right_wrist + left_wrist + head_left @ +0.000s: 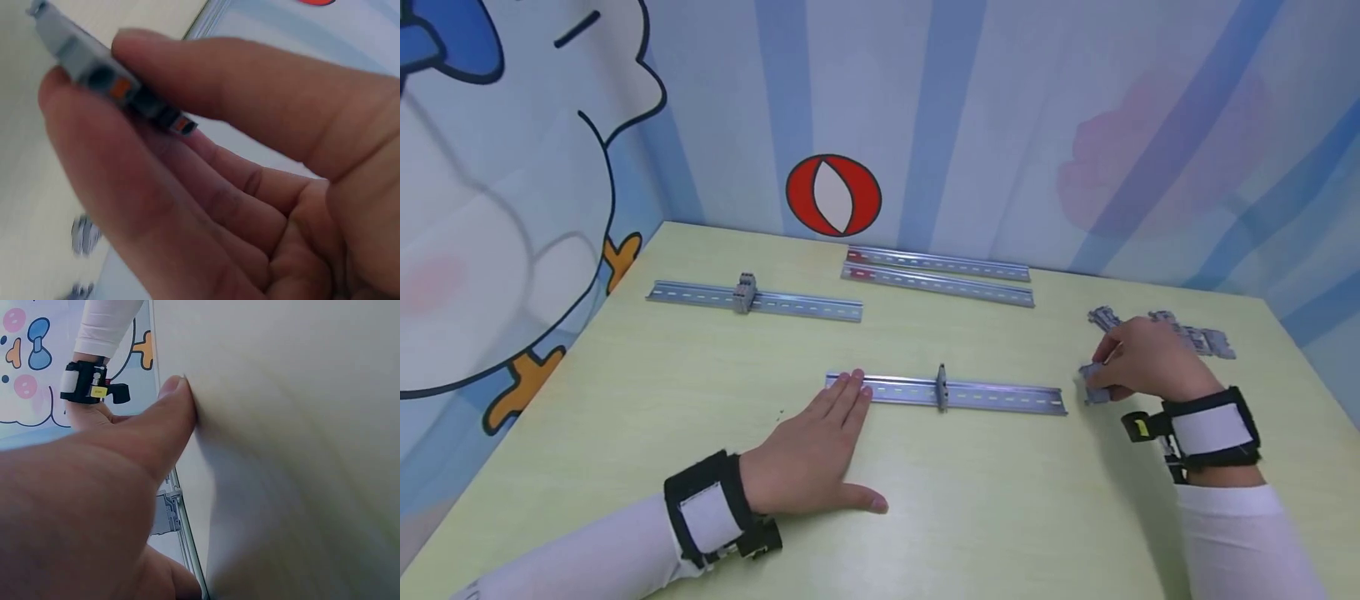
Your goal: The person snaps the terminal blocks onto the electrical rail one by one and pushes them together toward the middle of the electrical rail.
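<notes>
Left arm point(587, 550): sleeved in white, I reach forward and inward
Left hand point(808, 458): flat, my palm down
Left fingers point(844, 397): straight, close together, pointing forward and slightly right
Left thumb point(863, 498): I spread it rightward, away from my fingers
Right arm point(1247, 542): sleeved in white, I reach it forward
Right hand point(1150, 360): turned inward to my left, well apart from my other hand
Right thumb point(225, 78): opposed to my forefinger point(125, 169) in a pinch
Remaining right fingers point(219, 203): loosely curled behind my pinch

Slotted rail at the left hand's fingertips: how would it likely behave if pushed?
The rail is probably stiff, given its straight, metallic-looking profile with raised edges. It is likely light for its length, being thin and slotted. Lying flat, it would probably slide rather than roll.
</notes>
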A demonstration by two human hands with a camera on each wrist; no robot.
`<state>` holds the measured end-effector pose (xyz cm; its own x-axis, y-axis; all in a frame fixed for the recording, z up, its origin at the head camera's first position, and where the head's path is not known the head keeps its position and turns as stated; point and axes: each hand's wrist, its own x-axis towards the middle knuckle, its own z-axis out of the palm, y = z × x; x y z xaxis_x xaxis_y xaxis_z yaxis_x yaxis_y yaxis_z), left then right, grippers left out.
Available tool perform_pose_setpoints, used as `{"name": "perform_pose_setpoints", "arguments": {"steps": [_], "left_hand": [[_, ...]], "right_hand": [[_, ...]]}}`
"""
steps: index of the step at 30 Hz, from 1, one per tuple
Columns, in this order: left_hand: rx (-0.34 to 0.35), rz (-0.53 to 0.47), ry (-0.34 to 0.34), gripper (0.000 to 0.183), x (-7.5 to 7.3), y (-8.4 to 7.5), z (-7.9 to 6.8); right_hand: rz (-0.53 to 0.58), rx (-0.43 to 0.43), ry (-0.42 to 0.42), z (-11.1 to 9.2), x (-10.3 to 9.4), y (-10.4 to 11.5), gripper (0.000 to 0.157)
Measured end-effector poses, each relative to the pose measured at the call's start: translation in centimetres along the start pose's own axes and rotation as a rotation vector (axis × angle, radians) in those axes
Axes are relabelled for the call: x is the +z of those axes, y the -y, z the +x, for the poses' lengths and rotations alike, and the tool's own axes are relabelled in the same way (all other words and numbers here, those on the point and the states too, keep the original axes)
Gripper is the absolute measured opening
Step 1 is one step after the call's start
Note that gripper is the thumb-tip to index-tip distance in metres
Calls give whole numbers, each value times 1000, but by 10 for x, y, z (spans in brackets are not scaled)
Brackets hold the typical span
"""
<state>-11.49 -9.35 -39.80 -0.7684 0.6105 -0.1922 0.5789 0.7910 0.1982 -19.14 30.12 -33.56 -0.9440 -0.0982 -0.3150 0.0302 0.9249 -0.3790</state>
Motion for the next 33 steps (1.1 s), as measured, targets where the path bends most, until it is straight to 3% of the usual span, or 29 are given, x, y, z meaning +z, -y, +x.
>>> {"name": "perform_pose_setpoints", "arguments": {"steps": [5, 9, 23, 33], "left_hand": [[-2, 7, -5, 122, 3, 0, 0], [-10, 6, -4, 122, 4, 2, -2], [-8, -22, -3, 122, 1, -4, 2], [3, -29, 2, 122, 0, -3, 4]], "right_hand": [[42, -65, 87, -6, 6, 22, 24], [41, -82, 110, -6, 13, 32, 21], [-30, -5, 63, -2, 15, 30, 19], [-55, -30, -1, -2, 20, 35, 10]]}}
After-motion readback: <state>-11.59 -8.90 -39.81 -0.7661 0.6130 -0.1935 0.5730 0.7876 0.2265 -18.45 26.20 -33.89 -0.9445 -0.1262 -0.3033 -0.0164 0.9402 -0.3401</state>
